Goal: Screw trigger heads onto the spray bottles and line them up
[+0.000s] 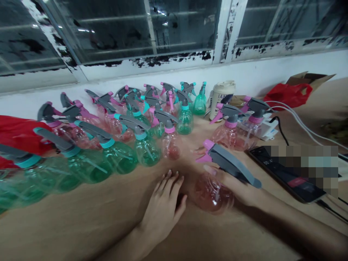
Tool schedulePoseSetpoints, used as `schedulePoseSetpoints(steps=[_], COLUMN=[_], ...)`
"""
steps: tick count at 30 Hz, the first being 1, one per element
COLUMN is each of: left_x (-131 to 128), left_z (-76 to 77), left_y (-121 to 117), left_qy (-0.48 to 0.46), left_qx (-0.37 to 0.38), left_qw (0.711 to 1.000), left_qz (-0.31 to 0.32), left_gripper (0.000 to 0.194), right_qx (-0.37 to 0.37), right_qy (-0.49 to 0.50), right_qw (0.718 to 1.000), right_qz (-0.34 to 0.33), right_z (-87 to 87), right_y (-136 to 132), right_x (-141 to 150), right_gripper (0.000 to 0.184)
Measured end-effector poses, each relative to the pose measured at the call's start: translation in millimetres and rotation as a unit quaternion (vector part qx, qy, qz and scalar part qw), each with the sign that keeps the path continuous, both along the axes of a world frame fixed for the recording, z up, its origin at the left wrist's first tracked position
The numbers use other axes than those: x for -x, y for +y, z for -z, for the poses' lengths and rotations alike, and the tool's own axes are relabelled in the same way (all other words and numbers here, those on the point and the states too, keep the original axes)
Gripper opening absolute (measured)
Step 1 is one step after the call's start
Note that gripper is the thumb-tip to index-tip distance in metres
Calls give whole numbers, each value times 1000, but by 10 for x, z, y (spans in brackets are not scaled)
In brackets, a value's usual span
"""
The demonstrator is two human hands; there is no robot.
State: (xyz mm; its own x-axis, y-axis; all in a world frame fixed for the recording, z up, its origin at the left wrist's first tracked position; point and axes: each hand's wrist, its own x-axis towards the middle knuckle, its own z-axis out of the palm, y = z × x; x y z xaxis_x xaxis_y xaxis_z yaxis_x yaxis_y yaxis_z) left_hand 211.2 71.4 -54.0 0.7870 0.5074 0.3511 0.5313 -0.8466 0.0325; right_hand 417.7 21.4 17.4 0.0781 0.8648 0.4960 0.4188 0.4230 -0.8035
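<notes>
My right hand [231,181] is closed around the neck of a pink spray bottle [210,195] with a grey and pink trigger head. The bottle tilts a little and its base is at or just above the table; I cannot tell which. My left hand [165,203] rests palm down on the table, fingers stretched out, left of that bottle and holding nothing. Just beyond my left fingertips stand another pink spray bottle [171,145] and a green spray bottle [146,148]. Two more pink bottles, one a pink spray bottle [225,134], stand behind my right hand.
Many green and pink spray bottles crowd the left and back of the table [108,217]. A phone [282,174] with cables lies at right, near a white power strip [268,127]. A paper cup [221,96] and red bags, one red bag [288,95], stand by the wall.
</notes>
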Motion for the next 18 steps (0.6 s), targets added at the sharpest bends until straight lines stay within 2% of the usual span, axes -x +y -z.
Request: schedulePoseSetpoints(steps=[3,8,14,18], left_x=[0,4,0,2], left_z=[-4,7,22,34], left_y=[-1,-3,10,14], left_qy=[-4,-10,-18,-18], left_qx=[1,-2,-10,-16], left_qw=[1000,1000,1000,1000], left_qz=[1,0,4,3], left_gripper=[40,39,38,39], right_qx=[4,3,-15,-6], right_qy=[30,22,-23,-19], right_qw=[999,1000,999,999], right_qz=[-11,-6,43,43], right_z=[-41,-87,-131,-136], right_y=[-3,3,-10,-14], right_x=[12,48,77,85], right_gripper=[6,5,19,22])
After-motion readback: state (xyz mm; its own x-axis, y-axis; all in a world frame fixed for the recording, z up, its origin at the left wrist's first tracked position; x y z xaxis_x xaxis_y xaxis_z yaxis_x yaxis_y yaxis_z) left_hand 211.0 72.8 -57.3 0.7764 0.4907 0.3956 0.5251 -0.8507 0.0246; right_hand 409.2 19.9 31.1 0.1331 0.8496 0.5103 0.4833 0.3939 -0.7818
